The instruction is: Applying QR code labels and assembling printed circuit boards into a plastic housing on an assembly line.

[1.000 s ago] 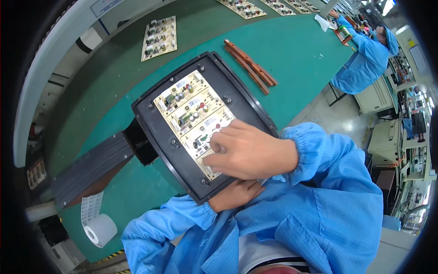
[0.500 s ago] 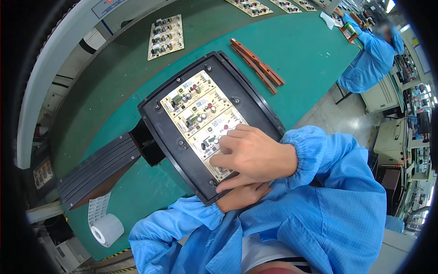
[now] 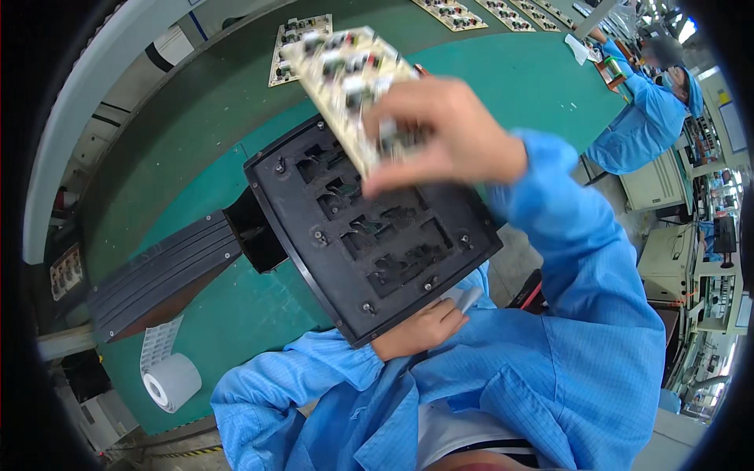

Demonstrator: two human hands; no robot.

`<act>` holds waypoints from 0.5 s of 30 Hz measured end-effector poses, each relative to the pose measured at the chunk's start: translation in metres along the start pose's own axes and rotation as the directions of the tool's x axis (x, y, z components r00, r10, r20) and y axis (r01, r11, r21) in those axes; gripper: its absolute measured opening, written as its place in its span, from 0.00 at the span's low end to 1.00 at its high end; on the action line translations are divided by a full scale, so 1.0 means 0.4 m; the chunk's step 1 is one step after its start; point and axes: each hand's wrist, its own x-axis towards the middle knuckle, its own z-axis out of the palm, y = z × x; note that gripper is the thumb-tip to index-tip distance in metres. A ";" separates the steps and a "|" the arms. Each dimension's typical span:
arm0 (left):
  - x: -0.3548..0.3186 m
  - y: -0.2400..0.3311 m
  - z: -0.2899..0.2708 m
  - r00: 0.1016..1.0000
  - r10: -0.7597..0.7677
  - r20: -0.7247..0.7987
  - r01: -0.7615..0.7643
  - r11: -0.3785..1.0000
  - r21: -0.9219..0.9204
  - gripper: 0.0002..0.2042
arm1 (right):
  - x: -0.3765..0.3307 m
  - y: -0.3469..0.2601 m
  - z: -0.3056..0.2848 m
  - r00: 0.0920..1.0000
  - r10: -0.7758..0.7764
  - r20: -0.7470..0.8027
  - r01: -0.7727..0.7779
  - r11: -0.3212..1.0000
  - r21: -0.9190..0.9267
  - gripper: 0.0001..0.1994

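Observation:
A cream circuit board (image 3: 326,82) with rows of electronic parts hangs tilted over the far side of the black fixture (image 3: 345,292); motion smears it. My right hand (image 3: 448,133) grips its near end between thumb and fingers. Beneath, the fixture's top lies bare, with cut-out pockets and small metal clamp posts around them. My left hand (image 3: 420,328) is low at the fixture's near edge, close to my body, its fingers curled. A pale, sheet-like piece (image 3: 465,298) sticks out by those fingers; its kind is unclear.
More circuit boards (image 3: 455,14) lie at the back, another (image 3: 283,59) behind the held one. A label roll (image 3: 173,382) stands at the left on the green table (image 3: 510,94). A ribbed black arm (image 3: 169,271) extends left from the fixture. A co-worker (image 3: 648,118) sits far right.
My right hand has lifted the circuit board off the fixture and carried it up and away from me, baring the pockets. My left hand stays low, now more visible with the pale piece.

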 end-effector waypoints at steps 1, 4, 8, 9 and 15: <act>-0.007 0.000 0.000 1.000 -0.011 0.003 0.011 1.000 0.005 0.13 | 0.035 0.049 -0.005 0.994 0.108 0.029 -0.107 0.994 -0.035 0.23; -0.014 -0.002 0.011 1.000 0.023 -0.003 -0.023 1.000 0.010 0.14 | 0.114 0.239 -0.029 0.980 0.201 0.003 -0.190 0.931 -0.311 0.25; -0.018 -0.004 0.026 0.999 0.027 -0.025 -0.027 0.999 0.020 0.13 | 0.164 0.481 -0.047 0.951 0.308 0.010 -0.250 0.791 -0.559 0.30; -0.015 -0.007 0.025 0.997 0.070 -0.012 -0.069 0.997 0.036 0.12 | 0.159 0.542 -0.045 0.957 0.288 0.035 -0.218 0.795 -0.566 0.31; -0.029 -0.002 0.022 0.993 0.110 0.031 -0.112 0.990 0.087 0.11 | 0.174 0.615 -0.016 0.876 0.451 0.171 -0.282 0.767 -0.576 0.30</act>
